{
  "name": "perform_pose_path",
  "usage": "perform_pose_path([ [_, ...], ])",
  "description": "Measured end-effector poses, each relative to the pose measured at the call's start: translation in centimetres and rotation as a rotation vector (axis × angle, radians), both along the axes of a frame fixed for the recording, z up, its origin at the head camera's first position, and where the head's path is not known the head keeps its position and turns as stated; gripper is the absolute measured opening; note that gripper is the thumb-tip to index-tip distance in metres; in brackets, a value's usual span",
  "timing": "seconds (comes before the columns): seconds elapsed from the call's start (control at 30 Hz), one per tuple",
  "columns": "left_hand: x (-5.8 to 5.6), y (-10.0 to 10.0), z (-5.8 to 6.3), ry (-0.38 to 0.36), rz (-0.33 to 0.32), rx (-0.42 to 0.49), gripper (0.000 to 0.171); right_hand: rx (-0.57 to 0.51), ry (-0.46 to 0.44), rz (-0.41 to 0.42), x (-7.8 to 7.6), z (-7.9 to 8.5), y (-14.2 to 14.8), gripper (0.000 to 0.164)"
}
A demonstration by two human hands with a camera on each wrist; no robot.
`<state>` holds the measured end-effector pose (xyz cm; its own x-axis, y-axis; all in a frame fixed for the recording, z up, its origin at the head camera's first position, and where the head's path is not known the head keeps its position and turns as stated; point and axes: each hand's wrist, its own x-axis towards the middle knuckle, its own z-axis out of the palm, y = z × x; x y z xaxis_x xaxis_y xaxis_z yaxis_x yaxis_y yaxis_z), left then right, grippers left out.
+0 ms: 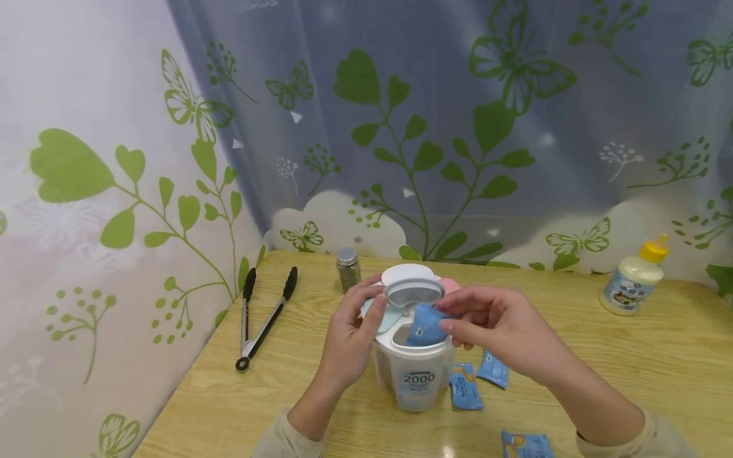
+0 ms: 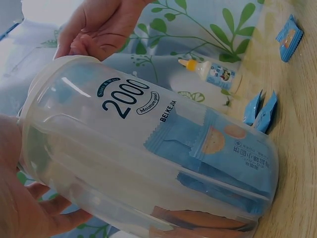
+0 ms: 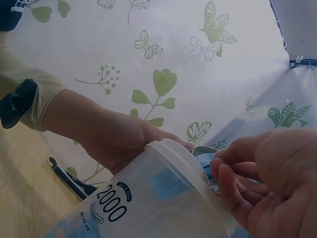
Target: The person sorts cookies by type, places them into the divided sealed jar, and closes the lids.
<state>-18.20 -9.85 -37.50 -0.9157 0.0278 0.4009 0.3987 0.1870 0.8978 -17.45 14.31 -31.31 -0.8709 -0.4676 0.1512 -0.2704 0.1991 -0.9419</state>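
A clear storage canister (image 1: 419, 395) marked "2000" stands on the table, its small grey flap lid (image 1: 415, 292) raised over one opening. My left hand (image 1: 350, 340) holds the canister's upper left side, thumb up on the lid top. At the opening my right hand (image 1: 506, 324) pinches a blue snack packet (image 1: 422, 327) between thumb and fingers, the packet's lower part down inside the rim. Through the wall in the left wrist view, blue cookie packets (image 2: 223, 148) show in one section and brown-orange packets (image 2: 198, 218) in another.
Loose blue packets (image 1: 466, 388) lie right of the canister, another packet (image 1: 525, 445) nearer the front edge. Black-handled tongs (image 1: 260, 327) lie open at left. A spice jar (image 1: 348, 270) stands behind the canister, and a yellow-capped bottle (image 1: 632, 280) at the back right.
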Motion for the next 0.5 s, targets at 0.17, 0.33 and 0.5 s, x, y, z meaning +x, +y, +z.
perform_pose_path([
  [0.17, 0.0, 0.1, 0.0, 0.001, -0.002, 0.008, 0.023, -0.024, 0.013, 0.039, -0.1, -0.2, 0.2, 0.026],
  [0.33, 0.0, 0.1, 0.1, -0.003, -0.001, 0.01, 0.024, -0.065, 0.014, 0.086, -0.4, -0.5, 0.8, 0.027],
  [0.5, 0.1, 0.1, 0.1, -0.005, -0.002, 0.006, 0.024, -0.081, 0.004, 0.073, -0.5, -1.1, 1.9, 0.029],
])
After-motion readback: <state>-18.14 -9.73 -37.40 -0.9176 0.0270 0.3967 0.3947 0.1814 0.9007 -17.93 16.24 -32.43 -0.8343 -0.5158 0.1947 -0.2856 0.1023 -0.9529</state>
